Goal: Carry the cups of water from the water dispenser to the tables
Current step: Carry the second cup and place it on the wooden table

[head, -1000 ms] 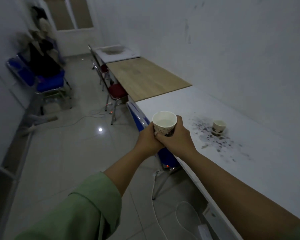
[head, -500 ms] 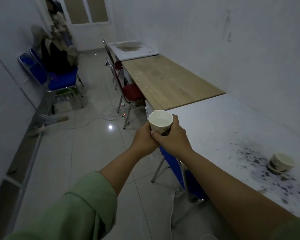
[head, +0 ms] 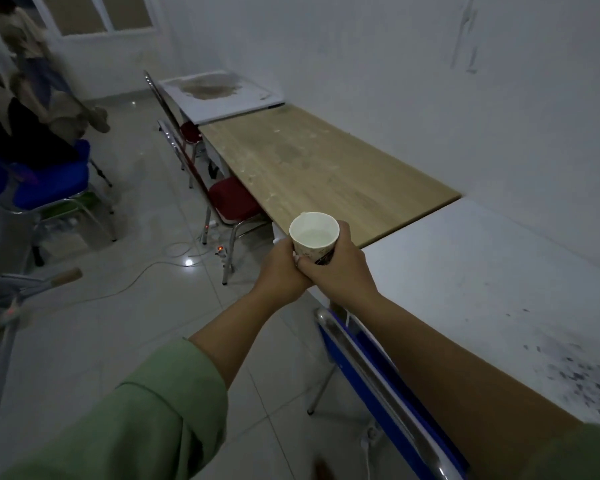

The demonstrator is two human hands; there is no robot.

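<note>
Two hands wrap a paper cup (head: 314,236) of water at the center of the frame: the right hand (head: 340,268) curls around the cup's far side and base, the left hand (head: 282,268) is pressed against it from the near side, fingers overlapping under the cup. The cup is upright, held in the air over the near edge where the wooden table (head: 326,174) meets the white table (head: 482,289), touching neither. Filled well up its wall with clear water, it looks light but soft-walled; a squeeze near the rim would likely buckle it and spill, so the low, two-handed hold around the lower wall and base seems the safest grip. A blue chair (head: 388,382) stands just below the arms at lower right, a red chair (head: 229,199) is tucked at the wooden table, and a second white table (head: 219,95) with a brown stain sits in the upper middle. Compared with half a second ago, the wooden table is nearer and larger in the frame, and the second cup that stood on the speckled patch (head: 582,379) at lower right is out of view.
</note>
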